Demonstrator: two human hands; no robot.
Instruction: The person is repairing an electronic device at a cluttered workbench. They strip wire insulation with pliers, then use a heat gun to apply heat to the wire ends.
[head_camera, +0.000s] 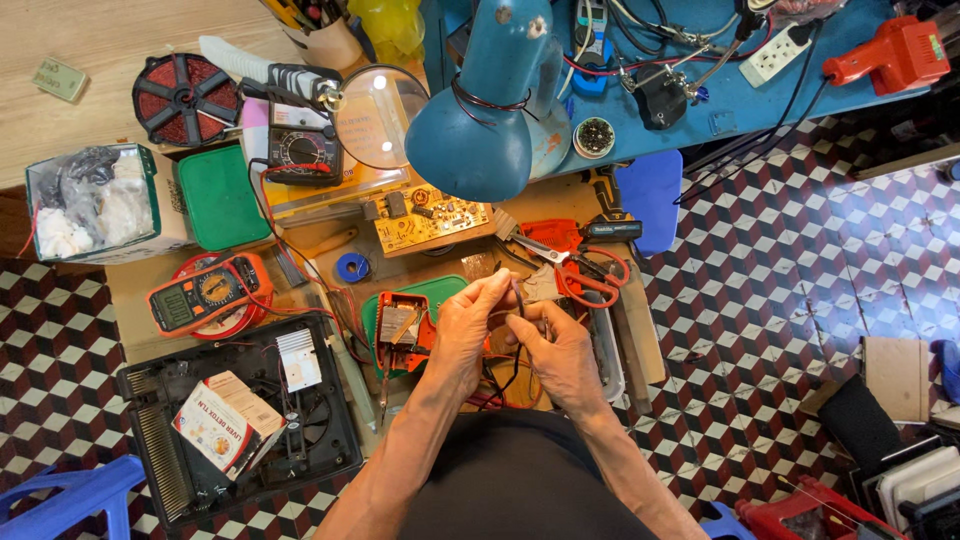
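Note:
My left hand (468, 322) and my right hand (553, 345) meet over the middle of the low workbench, both pinching a thin dark wire (514, 372) that loops down between them. The fingertips of both hands close on the wire's upper end. Just left of my left hand lies a small orange device (400, 322) with its case open, resting on a green lid (440, 288). Red-handled scissors (585, 272) lie just beyond my right hand. A yellow circuit board (432, 217) sits farther back.
A blue desk lamp (480, 120) hangs over the bench beside a round magnifier (375, 115). An orange multimeter (205, 292), a black meter (300, 152), a black open appliance casing (240, 420) holding a small carton (222, 418), and a red wire spool (183, 97) lie left. Patterned floor tiles (800, 260) surround it.

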